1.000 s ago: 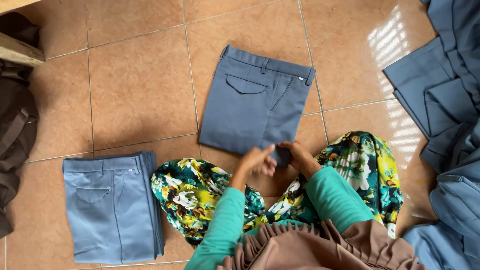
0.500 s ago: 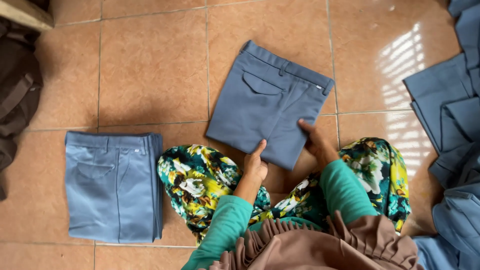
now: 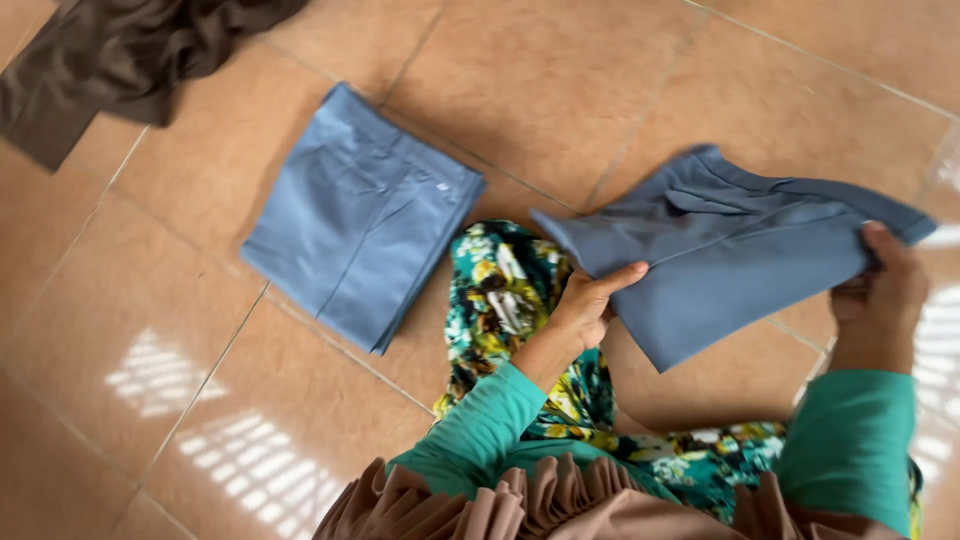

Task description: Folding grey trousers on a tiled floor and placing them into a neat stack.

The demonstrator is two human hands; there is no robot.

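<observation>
- The person's two hands hold up a folded pair of grey-blue trousers (image 3: 730,255), just above the floor (image 3: 600,90) of orange-brown tiles.
- The left hand (image 3: 585,305) grips the near left edge of the cloth. Its thumb lies on top and its fingers are tucked under.
- The right hand (image 3: 885,285) pinches the right end of the trousers, with the fingers curled around the edge.
- The trousers sag a little between the two hands, over the person's lap.
- The lap is covered by a flowery skirt (image 3: 510,290) in green, yellow and black.
- Both arms wear green sleeves (image 3: 480,425).
- A stack of folded blue trousers (image 3: 360,215) lies flat on the floor, to the left of the left hand and near the skirt.
- A dark brown cloth (image 3: 120,50) lies crumpled on the floor in the far left corner, well apart from the hands.
</observation>
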